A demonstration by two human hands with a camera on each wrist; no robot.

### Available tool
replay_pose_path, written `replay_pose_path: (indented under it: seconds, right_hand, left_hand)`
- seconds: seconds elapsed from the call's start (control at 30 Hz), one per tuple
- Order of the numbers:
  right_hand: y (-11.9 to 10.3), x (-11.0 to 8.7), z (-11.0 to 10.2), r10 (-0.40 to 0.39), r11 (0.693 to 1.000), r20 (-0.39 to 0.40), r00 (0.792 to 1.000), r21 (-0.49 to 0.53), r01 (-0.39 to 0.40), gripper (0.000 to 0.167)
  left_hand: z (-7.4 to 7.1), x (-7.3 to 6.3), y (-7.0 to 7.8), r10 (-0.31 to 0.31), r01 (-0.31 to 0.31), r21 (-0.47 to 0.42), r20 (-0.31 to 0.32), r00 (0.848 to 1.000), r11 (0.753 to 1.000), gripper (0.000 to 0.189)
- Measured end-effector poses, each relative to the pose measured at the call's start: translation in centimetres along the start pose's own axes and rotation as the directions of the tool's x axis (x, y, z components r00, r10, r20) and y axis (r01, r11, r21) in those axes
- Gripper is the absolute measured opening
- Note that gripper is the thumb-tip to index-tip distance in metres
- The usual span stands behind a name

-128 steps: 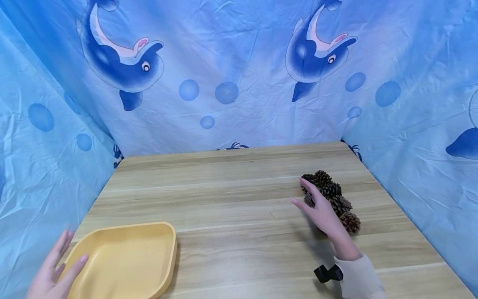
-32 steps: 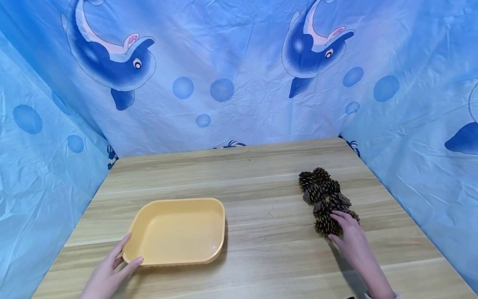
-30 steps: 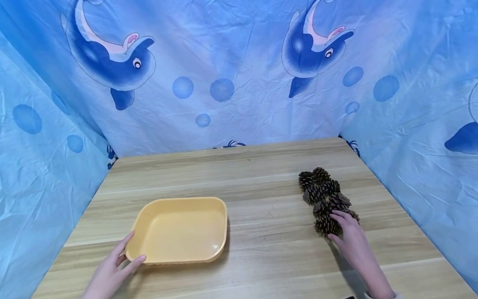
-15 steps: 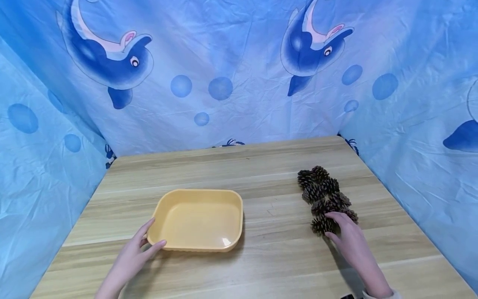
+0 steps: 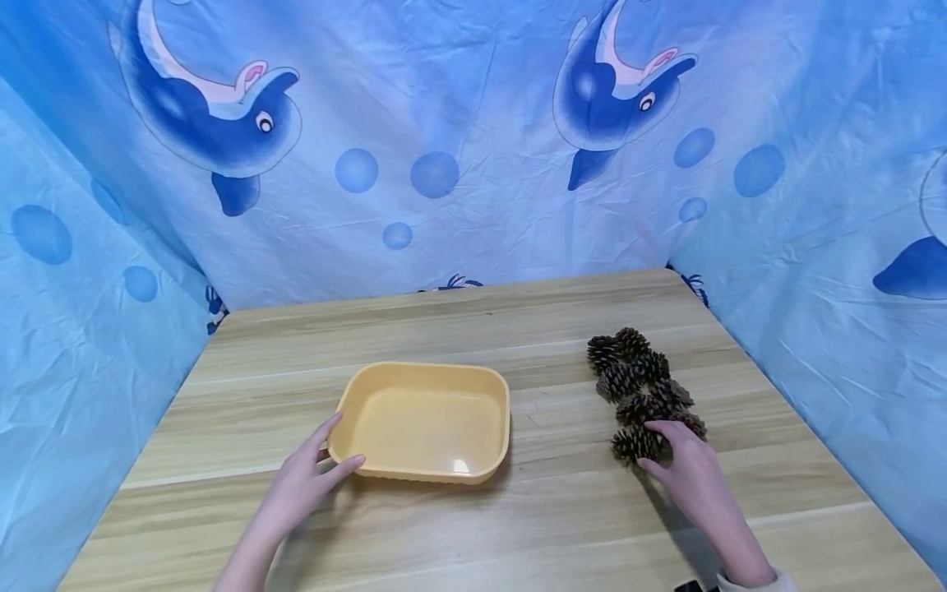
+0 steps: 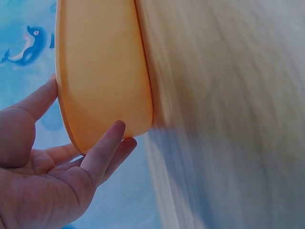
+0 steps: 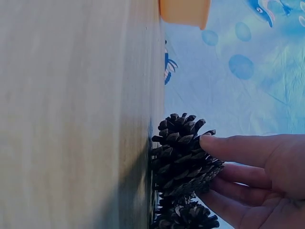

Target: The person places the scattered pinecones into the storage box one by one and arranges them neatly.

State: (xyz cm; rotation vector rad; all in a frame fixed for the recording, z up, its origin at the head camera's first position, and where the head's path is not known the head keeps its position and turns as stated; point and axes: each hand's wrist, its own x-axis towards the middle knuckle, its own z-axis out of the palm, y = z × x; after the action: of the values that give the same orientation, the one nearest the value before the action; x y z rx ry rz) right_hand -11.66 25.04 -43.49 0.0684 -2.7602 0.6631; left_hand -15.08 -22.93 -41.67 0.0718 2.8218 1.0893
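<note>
A yellow plastic tray (image 5: 429, 427) with rounded corners stands on the table left of centre, and no objects lie in it. My left hand (image 5: 303, 477) is at its near left corner, thumb and fingers spread and touching the outside of the rim and wall, as the left wrist view (image 6: 52, 176) shows. On the right lies a cluster of brown pine cones (image 5: 621, 378). My right hand (image 5: 691, 473) holds the nearest pine cone (image 7: 183, 155) between thumb and fingers. That cone is beside the others, low at the table surface. Part of it is hidden behind the fingers.
The wood-grain table (image 5: 481, 543) is backed by a blue curtain (image 5: 473, 99) with dolphins and bubbles, which also hangs along both sides. Bare tabletop lies between the tray and the pine cones.
The tray has slid right and away across the table, with my left hand at its corner. My right hand has come from above the cones to the nearest one, which has shifted slightly left.
</note>
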Motion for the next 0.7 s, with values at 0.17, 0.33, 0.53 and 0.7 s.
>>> replay_pose_path:
  seconds: [0.17,0.33,0.53,0.7]
  right_hand:
    - [-0.3,0.0,-0.2,0.036,0.999,0.025,0.999,0.014,-0.036,0.052]
    - [-0.6,0.1,-0.5,0.056,0.997,0.016,0.998,0.055,-0.057,0.053]
    - [-1.2,0.7,-1.1,0.070,0.992,0.006,0.998,0.107,-0.071,0.053]
    - [-1.9,1.6,-1.6,0.089,0.986,0.012,0.996,0.143,-0.090,0.054]
  left_hand:
    - [0.7,0.5,0.7,0.019,-0.019,0.007,-0.014,1.000,1.000,0.088]
    - [1.3,0.9,1.4,0.033,-0.033,0.021,-0.027,0.999,0.999,0.091]
    - [2.2,1.3,2.4,0.049,-0.046,0.050,-0.051,0.998,0.998,0.091]
    - [2.9,1.5,3.3,0.056,-0.049,0.089,-0.070,0.996,0.995,0.093]
